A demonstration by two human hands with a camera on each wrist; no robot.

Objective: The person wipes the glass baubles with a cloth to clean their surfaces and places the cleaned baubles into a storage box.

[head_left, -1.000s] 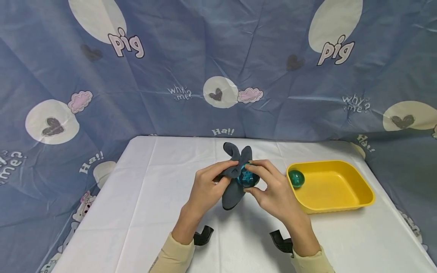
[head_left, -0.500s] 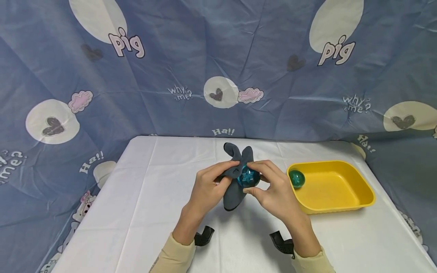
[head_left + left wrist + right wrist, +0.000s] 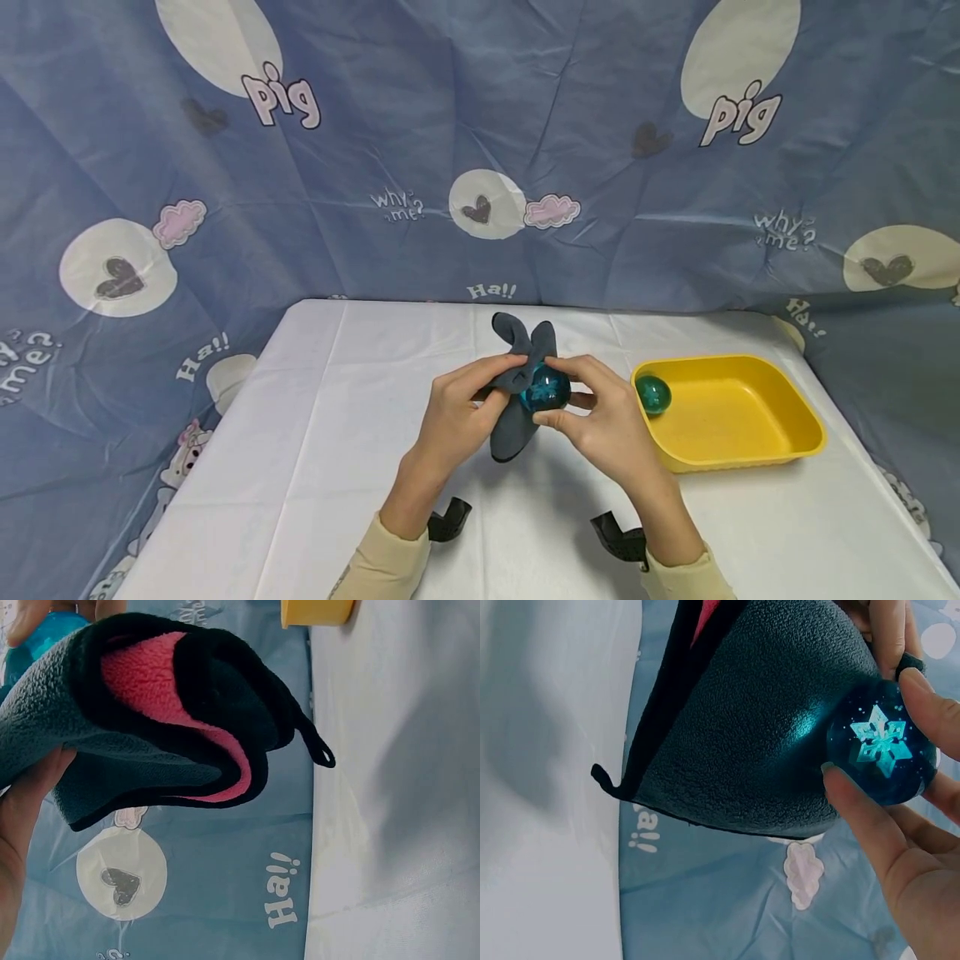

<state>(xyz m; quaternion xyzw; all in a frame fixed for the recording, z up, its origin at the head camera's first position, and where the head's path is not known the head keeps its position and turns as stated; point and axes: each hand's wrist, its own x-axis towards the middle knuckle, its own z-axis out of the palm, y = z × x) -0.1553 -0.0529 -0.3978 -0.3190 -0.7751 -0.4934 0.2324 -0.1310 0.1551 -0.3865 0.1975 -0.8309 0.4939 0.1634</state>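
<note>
My left hand pinches a bunched dark grey cloth above the table. In the left wrist view the cloth shows black edging, a pink inner side and a small hanging loop at one corner. My right hand holds a clear blue ball between thumb and fingers, right up against the cloth. A pale snowflake inside the ball shows in the right wrist view, where a patch of blue light falls on the cloth. Part of the ball is hidden by fingers.
To the right stands a yellow tray, with a green clear ball at its left end. White cloth covers the table. Behind it hangs a blue printed curtain. Black curved pieces stick out at both wrists.
The blue ball has turned a little between my right fingers, and its snowflake shows less plainly in the head view. My left hand and the cloth have barely moved.
</note>
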